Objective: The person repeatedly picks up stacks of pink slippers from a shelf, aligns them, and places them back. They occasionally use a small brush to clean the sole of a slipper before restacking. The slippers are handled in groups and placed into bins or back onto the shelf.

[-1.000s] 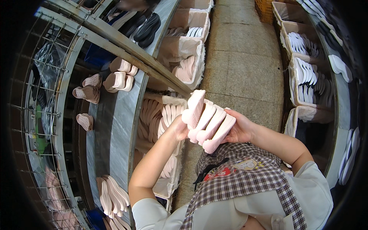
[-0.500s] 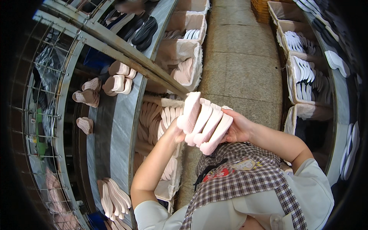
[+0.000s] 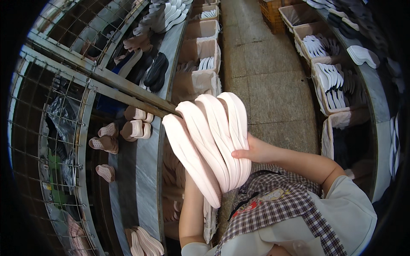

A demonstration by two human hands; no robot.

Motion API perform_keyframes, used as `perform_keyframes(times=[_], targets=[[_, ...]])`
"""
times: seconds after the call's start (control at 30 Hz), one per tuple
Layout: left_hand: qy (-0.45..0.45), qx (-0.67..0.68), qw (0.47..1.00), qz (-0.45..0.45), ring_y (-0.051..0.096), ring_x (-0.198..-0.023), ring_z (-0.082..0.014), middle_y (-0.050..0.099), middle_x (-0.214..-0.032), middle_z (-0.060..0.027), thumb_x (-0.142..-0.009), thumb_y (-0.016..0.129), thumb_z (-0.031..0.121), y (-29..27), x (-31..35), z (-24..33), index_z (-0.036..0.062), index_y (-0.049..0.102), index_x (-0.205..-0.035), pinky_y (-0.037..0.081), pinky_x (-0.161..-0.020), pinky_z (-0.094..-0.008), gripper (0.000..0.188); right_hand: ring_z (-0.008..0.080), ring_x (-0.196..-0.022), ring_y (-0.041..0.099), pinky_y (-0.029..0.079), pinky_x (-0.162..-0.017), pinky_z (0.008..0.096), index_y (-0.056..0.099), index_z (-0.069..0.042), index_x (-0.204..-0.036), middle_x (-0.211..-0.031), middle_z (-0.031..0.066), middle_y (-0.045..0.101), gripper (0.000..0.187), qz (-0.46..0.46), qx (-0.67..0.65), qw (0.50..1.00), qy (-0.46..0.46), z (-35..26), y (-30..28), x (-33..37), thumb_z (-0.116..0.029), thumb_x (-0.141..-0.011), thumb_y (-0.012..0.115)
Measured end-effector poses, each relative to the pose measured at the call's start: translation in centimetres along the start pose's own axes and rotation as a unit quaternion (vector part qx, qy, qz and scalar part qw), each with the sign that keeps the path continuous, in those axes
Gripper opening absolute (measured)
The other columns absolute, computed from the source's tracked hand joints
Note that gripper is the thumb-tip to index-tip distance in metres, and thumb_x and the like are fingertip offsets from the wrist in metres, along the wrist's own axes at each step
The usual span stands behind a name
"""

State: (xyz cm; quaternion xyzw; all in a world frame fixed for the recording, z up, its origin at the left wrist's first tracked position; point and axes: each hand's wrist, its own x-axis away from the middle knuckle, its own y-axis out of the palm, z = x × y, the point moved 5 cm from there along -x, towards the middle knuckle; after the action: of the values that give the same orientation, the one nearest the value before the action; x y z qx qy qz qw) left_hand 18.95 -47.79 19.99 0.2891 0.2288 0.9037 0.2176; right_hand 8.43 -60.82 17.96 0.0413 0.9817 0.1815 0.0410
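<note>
A fanned stack of several pale pink shoe soles (image 3: 215,143) is held up in front of me, side edges facing me. My right hand (image 3: 249,150) is closed round the stack's right side, its thumb lying across the outer soles. The leftmost sole (image 3: 190,160) splays away from the others at its upper end. My left forearm (image 3: 192,209) rises behind the lower left of the stack; the soles hide my left hand and its fingers. Below, partly covered by the stack, more pink soles (image 3: 172,170) fill a bin.
On the left, a grey marbled bench (image 3: 147,179) carries brown-and-pink shoes (image 3: 136,129), dark soles (image 3: 156,72) and more pink soles (image 3: 143,242). A metal rail (image 3: 128,94) juts toward the stack. Lined bins (image 3: 205,83) flank the paved aisle (image 3: 273,94); white soles (image 3: 331,77) fill one at right.
The stack has turned to show its long edges, come closer, and fanned apart. My right thumb now shows on it; my left hand has gone out of sight behind it. The view has shifted too.
</note>
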Motion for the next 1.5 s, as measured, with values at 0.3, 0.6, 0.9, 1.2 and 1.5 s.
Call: perform_keyframes(times=[0.3,0.6,0.9,1.2,1.5], targets=[[0.099,-0.062,0.993,-0.019,0.052,-0.114,-0.0243,0.052,-0.127,-0.0147,-0.094,0.051,0.019,-1.7,-0.6,1.5,-0.0006,0.042,-0.131,0.045,-0.095,-0.0323,0.044,0.0363,-0.127,0.034,0.026,-0.108,0.0407,0.038,0.002,-0.134,-0.132,0.026,0.039,0.083,-0.008,0.24,0.968,-0.066,0.1,-1.0,-0.8,-0.036,-0.07,0.075],[0.2,-0.253,0.946,-0.007,0.053,-0.113,-0.0241,0.051,-0.127,-0.0152,-0.094,0.051,0.021,-4.4,2.0,1.3,0.0004,0.041,-0.133,0.045,-0.094,-0.0314,0.045,0.0356,-0.125,0.038,0.03,-0.106,0.0421,0.03,-0.002,-0.139,-0.134,0.0222,0.04,0.086,-0.016,0.306,0.946,-0.105,-0.5,-2.0,-1.9,-0.029,-0.072,0.075],[0.199,-0.351,0.915,-0.005,0.053,-0.109,-0.0241,0.051,-0.125,-0.0158,-0.094,0.052,0.023,-6.9,4.3,-2.3,0.0007,0.039,-0.134,0.047,-0.091,-0.0314,0.048,0.0322,-0.131,0.036,0.032,-0.107,0.0388,0.037,-0.013,-0.14,-0.143,0.015,0.037,0.063,-0.232,0.384,0.862,-0.237,-4.2,-1.5,-3.4,-0.001,-0.08,0.052],[0.124,-0.184,0.975,-0.033,0.054,-0.104,-0.0242,0.052,-0.121,-0.0163,-0.093,0.052,0.025,-8.5,3.4,-3.1,0.0006,0.037,-0.135,0.048,-0.086,-0.0322,0.051,0.0305,-0.134,0.028,0.03,-0.108,0.0405,0.039,-0.011,-0.136,-0.145,0.0195,0.027,0.058,-0.173,0.074,0.982,0.031,-1.0,2.0,-1.2,-0.014,-0.082,0.059],[0.085,0.051,0.99,-0.105,0.054,-0.099,-0.0244,0.052,-0.117,-0.0168,-0.093,0.052,0.027,-9.8,3.3,-4.9,0.0005,0.034,-0.137,0.05,-0.081,-0.033,0.054,0.0246,-0.101,0.061,0.052,-0.087,0.0337,0.027,0.001,-0.139,-0.119,0.0193,0.053,0.074,-0.1,-0.479,0.868,0.079,-0.4,1.9,-2.4,-0.023,-0.073,0.049]])
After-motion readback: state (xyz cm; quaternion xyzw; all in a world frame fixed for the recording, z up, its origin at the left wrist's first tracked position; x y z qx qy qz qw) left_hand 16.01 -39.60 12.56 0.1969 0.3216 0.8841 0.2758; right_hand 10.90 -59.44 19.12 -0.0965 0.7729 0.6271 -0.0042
